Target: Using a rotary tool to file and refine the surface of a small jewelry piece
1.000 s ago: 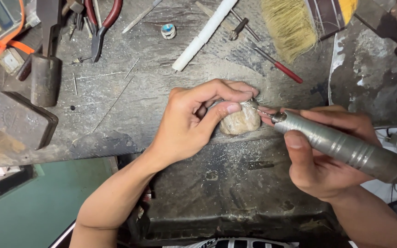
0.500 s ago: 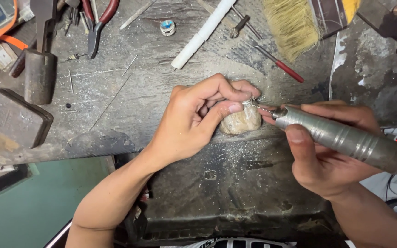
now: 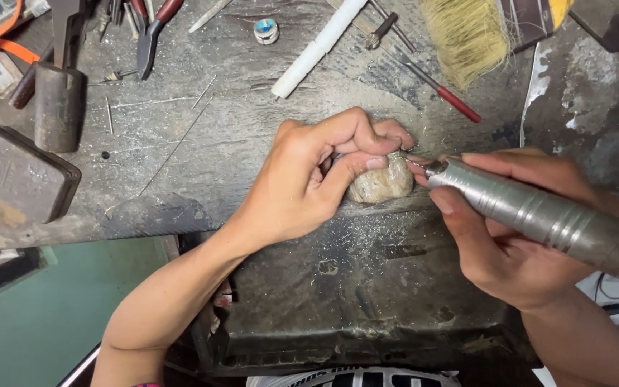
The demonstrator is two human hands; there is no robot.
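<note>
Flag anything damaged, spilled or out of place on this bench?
Nothing stands out. The left hand pins a tan lump at the bench edge; the right hand holds a metal rotary handpiece to it. Dust and loose tools lie around.

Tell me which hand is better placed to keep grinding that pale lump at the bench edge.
Right. The right hand grips the metal rotary handpiece, whose tip sits by the pale lump. The left hand is pinching the lump against the worn bench, so it probably serves best as the steadying hand.
</note>
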